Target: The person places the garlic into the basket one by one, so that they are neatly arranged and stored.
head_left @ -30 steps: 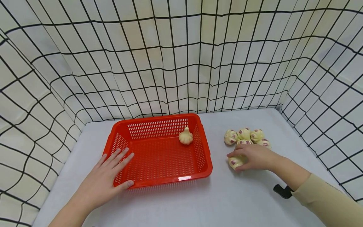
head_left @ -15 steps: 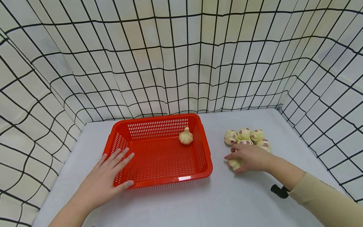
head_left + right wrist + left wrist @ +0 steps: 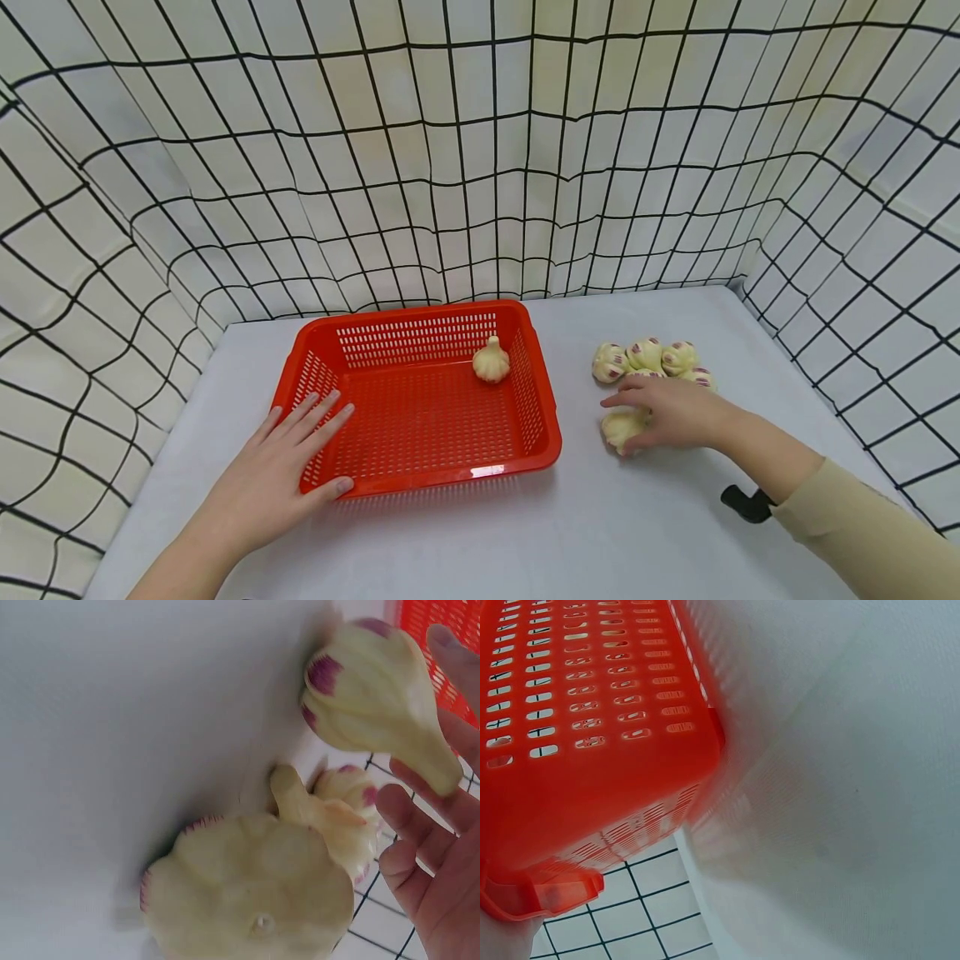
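My right hand (image 3: 678, 412) is bent around a garlic bulb (image 3: 622, 429) on the white table. In the right wrist view its fingers spread loosely beside this bulb (image 3: 367, 686), whose stem lies against them; the thumb's hold is unclear. Just behind the hand sits a group of purple-marked garlic bulbs (image 3: 645, 354), partly covered by it. My left hand (image 3: 270, 475) rests with spread, straight fingers over the left rim of a red plastic basket (image 3: 427, 479). One pale garlic bulb (image 3: 491, 362) stands stem-up in the basket's back right corner.
Black netting (image 3: 480, 167) over white sheeting encloses the table's back and sides. The white table (image 3: 480, 542) continues in front of the basket. A black wrist fitting (image 3: 748, 504) shows below the right forearm. Another garlic bulb (image 3: 255, 892) lies close to the right wrist camera.
The bulb beside my right hand has turned, its purple marks moving out of view in the head view. That hand shifted slightly left, then back right. My left hand and the basket stay put.
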`<state>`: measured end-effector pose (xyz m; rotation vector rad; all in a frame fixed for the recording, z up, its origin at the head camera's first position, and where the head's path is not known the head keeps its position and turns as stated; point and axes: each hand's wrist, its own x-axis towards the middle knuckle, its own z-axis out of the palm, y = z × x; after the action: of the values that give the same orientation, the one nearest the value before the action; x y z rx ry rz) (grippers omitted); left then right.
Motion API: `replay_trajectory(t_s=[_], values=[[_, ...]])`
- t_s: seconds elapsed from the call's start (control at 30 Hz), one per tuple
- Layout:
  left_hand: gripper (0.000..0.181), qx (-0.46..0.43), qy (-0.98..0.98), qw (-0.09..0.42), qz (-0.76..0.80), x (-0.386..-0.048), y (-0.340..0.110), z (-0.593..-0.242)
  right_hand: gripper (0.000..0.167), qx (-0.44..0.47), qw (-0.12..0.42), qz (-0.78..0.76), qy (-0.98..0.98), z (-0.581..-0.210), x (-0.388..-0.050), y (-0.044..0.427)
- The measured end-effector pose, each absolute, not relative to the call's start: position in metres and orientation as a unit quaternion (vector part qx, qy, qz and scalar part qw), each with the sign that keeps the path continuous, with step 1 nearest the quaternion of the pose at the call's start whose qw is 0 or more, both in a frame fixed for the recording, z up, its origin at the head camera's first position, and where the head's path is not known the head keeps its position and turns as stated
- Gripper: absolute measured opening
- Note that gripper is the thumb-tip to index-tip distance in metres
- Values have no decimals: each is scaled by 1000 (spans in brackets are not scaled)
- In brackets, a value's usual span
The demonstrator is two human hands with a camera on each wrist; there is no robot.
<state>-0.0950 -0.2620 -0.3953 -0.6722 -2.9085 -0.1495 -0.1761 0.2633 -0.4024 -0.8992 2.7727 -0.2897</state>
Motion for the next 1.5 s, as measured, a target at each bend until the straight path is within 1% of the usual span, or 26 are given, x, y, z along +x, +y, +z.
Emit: replay_trajectory(t_s=[0.23,0.6,0.77,0.9,1.1,1.23,1.5], values=[[86,-225,-970,76,-48,-95,-262,-395,56,-284,108,-144,942,-400,-176,279],[86,-225,-970,81,-48,-93,-263,-395,35,-286,96,-209,930,-405,-177,293],[85,-224,-970,81,-53,-91,-262,-393,29,-285,98,-223,927,-406,-178,292],[85,-223,-970,77,-54,-91,-261,-393,26,-298,81,-220,925,-407,-177,292],[86,-217,-973,70,-45,-93,-262,-395,26,-308,71,-231,920,-407,-175,290],[85,-218,-973,69,-45,-93,-262,-396,26,-324,50,-223,918,-405,-176,288],[85,-215,-974,56,-48,-92,-260,-394,29,-332,23,-222,916,-390,-182,284]])
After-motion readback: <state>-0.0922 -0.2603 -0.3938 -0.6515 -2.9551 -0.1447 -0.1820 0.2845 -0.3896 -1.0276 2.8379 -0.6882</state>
